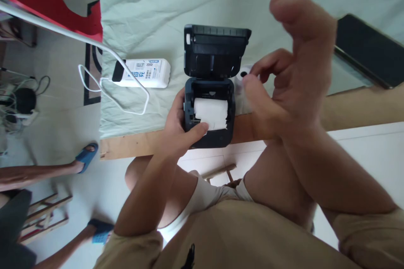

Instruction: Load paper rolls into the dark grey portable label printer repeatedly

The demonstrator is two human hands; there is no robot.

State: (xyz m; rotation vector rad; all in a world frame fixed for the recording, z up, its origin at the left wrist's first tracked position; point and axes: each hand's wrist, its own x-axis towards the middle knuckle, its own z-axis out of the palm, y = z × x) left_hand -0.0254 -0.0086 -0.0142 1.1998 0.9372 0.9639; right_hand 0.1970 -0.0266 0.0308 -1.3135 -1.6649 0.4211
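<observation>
My left hand (pixel 178 128) is wrapped round the left side of a small black thermal printer (pixel 225 136) at the table's front edge. Its lid (pixel 216 52) stands open, tilted back. Inside lies a white paper roll (pixel 211 111), and my left thumb rests at its lower edge. To the right of the printer, my right hand (pixel 299 67) pinches a small white roll with a dark core (pixel 239 76) between thumb and a fingertip. Another finger of that hand is raised. The fingers partly cover this roll.
On the green cloth (pixel 142 17) lie a white power bank (pixel 154 73) with a white cable (pixel 118 61) and a black phone (pixel 369 50). A red stand-like object (pixel 47 4) juts in at upper left. Another person's slippered foot (pixel 86 157) is at left.
</observation>
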